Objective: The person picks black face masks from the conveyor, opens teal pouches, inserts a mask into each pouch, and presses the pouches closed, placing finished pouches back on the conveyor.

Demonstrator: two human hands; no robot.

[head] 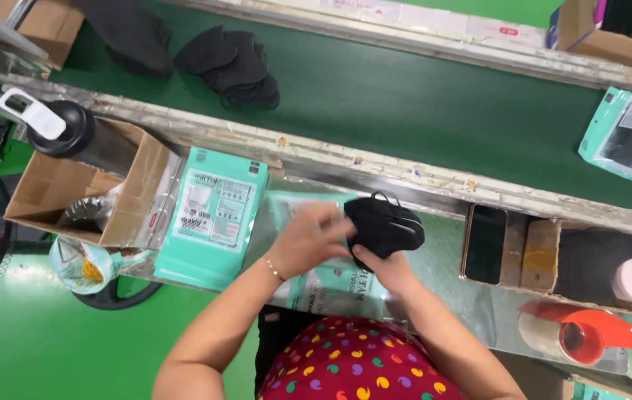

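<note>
Hands [308,241] [386,267] grip black masks [384,221]; teal pouches [216,215] left, phone [485,244] right.

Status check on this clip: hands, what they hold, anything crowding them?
Left hand and right hand both gripping black mask stack. Teal pouch lies under them. Pouch pile left, phone right, both apart.
</note>
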